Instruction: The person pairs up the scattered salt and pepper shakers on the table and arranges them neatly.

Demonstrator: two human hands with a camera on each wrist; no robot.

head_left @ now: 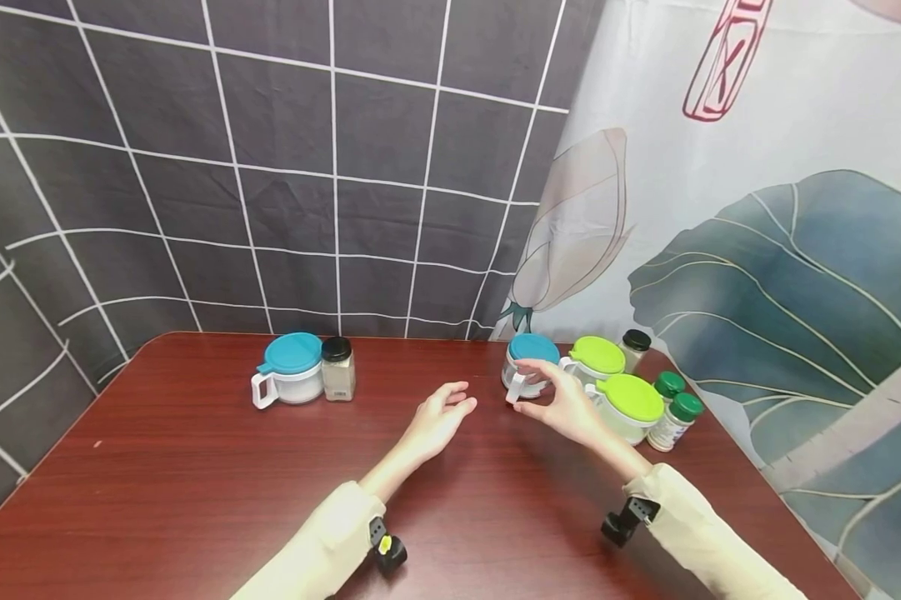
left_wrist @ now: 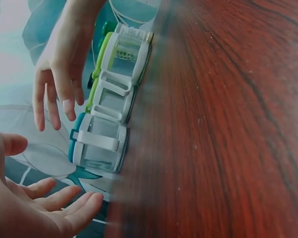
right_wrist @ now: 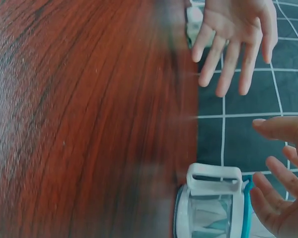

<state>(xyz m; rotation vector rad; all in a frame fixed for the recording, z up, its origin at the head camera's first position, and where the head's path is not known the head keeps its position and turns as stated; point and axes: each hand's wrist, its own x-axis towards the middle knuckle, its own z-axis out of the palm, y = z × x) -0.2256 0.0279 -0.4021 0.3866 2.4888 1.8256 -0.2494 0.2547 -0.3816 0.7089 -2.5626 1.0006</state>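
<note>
My right hand (head_left: 563, 406) hovers at the blue-lidded jar (head_left: 533, 348) on the right, overlapping its white handle in the head view. In the right wrist view, the fingers of that right hand (right_wrist: 288, 198) are spread, with a gap between thumb and fingers, beside the jar's blue lid (right_wrist: 247, 208). Nothing is gripped. My left hand (head_left: 437, 422) hangs over the middle of the table, fingers relaxed and holding nothing. The left wrist view shows the left hand (left_wrist: 49, 208) palm up, apart from the clear jar (left_wrist: 99, 144) with its white handle.
Two green-lidded jars (head_left: 598, 355) (head_left: 633, 398), two green-capped shakers (head_left: 669, 383) (head_left: 683, 408) and a black-capped shaker (head_left: 635, 346) crowd the right side. At the back left, another blue-lidded jar (head_left: 292, 367) stands beside a black-capped shaker (head_left: 338, 371). A tiled-pattern cloth (head_left: 270, 200) hangs behind the table (head_left: 195, 483).
</note>
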